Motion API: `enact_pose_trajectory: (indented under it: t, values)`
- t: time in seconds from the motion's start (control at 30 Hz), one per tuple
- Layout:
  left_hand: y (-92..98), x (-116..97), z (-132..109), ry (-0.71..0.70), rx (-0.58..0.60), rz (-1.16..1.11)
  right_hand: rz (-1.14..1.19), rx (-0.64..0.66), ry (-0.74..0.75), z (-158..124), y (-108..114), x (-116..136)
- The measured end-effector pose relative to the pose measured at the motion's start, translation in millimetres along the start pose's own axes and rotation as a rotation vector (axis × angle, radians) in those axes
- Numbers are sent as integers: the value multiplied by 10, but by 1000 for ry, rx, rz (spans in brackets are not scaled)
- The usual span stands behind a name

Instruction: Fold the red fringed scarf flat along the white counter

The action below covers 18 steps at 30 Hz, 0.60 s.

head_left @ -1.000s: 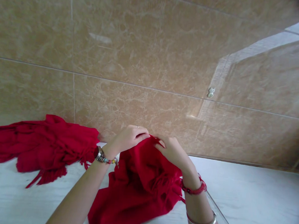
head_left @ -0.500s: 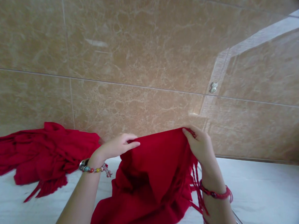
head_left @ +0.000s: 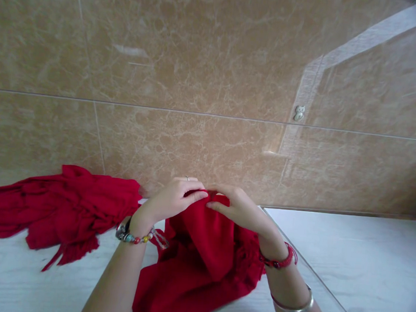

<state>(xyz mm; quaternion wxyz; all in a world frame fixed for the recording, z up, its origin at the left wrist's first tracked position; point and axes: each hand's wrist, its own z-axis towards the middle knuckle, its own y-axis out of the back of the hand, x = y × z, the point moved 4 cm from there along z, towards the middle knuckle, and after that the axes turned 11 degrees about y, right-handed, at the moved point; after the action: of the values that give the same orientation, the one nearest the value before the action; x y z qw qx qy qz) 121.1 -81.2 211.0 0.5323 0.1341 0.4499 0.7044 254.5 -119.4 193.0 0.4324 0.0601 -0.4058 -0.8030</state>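
A red fringed scarf [head_left: 197,255] hangs bunched from my two hands above the white table top [head_left: 346,261]. My left hand [head_left: 174,199] pinches its upper edge from the left, fingers closed on the cloth; a ring shows on one finger and a beaded bracelet on the wrist. My right hand [head_left: 238,208] grips the same upper edge right beside it, the fingertips of both hands almost touching. A red cord and a metal bangle circle my right wrist. The scarf's lower part lies crumpled on the table between my forearms.
A second heap of red fringed cloth [head_left: 54,209] lies on the table at the left, against the wall. A brown marble-tiled wall [head_left: 199,79] rises behind the table. A small white fitting [head_left: 299,113] sits on the wall at the right.
Half a second ago my hands held the scarf's top edge spread wide; they have come together at the middle, folding the edge so that the cloth hangs bunched.
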Motion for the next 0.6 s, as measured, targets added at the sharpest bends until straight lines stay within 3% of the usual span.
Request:
enact_pose_trajectory:
  t: [0.17, 0.3, 0.4, 0.47, 0.6]
  values:
    - [16, 27, -8, -14, 14, -6, 68, -85, 5, -20, 35, -106]
    - [27, 8, -8, -14, 17, -28, 239, -35, -55, -47, 6, -160]
    - [19, 42, -8, 49, 31, -25, 139, -52, -68, -45, 54, -127]
    - [-19, 111, -6, 111, 79, -10, -19, -152, -89, -48, 144, -95]
    - [-131, 299, 11, 214, 193, 52, -237, -512, -102, -126, 402, -72]
